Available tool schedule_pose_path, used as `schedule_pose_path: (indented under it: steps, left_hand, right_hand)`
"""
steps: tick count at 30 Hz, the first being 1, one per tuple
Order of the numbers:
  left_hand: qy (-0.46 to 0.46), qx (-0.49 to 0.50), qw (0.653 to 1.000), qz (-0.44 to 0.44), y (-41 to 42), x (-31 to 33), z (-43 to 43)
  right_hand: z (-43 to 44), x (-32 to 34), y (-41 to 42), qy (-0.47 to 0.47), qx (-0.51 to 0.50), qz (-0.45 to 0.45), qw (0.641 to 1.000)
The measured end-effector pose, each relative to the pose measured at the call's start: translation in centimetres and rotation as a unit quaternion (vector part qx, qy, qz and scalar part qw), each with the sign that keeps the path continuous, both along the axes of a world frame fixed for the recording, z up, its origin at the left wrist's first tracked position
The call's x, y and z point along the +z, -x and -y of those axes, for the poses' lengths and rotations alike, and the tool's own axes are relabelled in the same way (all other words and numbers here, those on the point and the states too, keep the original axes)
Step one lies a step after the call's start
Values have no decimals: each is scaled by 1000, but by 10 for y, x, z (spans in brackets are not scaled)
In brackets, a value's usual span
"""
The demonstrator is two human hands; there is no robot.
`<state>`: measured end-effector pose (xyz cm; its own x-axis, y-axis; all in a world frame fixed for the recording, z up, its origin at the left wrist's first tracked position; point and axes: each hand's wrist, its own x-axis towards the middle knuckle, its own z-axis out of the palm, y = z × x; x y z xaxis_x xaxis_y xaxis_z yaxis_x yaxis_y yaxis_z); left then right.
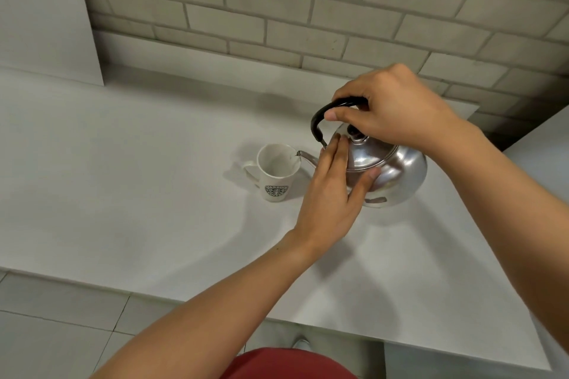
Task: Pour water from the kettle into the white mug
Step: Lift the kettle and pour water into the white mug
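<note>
So we've got the white ceramic mug with the dark round logo (277,172) standing upright on the pale grey tabletop (123,178), handle turned away from the kettle so nothing blocks the rim. Just right of the mug, the shiny round steel kettle with the black arched handle (391,169) is tipped toward it, spout tip right over the mug's rim; we'd say the pour is underway, though no stream is clearly visible. Our left hand (331,191) rests flat against the kettle's near side, fingers straight, probably steadying it and the lid. Right of the mug and above the kettle, our right hand (391,111) has its grip closed round the handle, carrying the weight.
</note>
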<state>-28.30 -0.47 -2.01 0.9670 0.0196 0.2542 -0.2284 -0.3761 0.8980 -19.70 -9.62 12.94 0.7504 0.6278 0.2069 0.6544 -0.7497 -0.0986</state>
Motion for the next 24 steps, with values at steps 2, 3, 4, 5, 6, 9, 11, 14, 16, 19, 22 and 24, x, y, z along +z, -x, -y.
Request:
schedule_pose_path:
  steps: [2,3,4,5,6,9,11,14,16,19,22,24]
  left_hand:
    - [12,3,1000,8,-1,0,1]
    - [19,6,1000,9,-2,0,1]
    - [25,8,1000,9,-3,0,2]
    - [30,11,999,9,-4,0,2]
    - [33,14,999,9,-5,0,3]
    - [41,20,999,7,-7,-2,4]
    - [50,23,998,6,-7,-2,6]
    - [58,31,998,14,-7,-2,7]
    - [59,35,997,21,-7,-2,8]
    - [58,40,997,28,-8,-1,8]
    - [62,44,997,34,-8,-1,9]
    - [68,47,996,32,-7,-1,9]
  right_hand:
    - [-4,3,0,14,5,1,1000]
    - [-6,5,0,20,10,3,1000]
    - [-9,6,0,27,16,6,1000]
    - [-11,8,0,35,18,8,999]
    - [-13,9,0,44,19,8,999]
    - [-18,13,-1,63,20,5,998]
    - [-21,16,-1,67,20,1,998]
    - [-25,19,0,76,18,-13,997]
    - [-28,21,0,86,17,-21,996]
    - [-30,22,0,96,12,-25,995]
    - [-31,22,-1,106,10,-22,994]
    - [-33,21,0,113,12,-16,993]
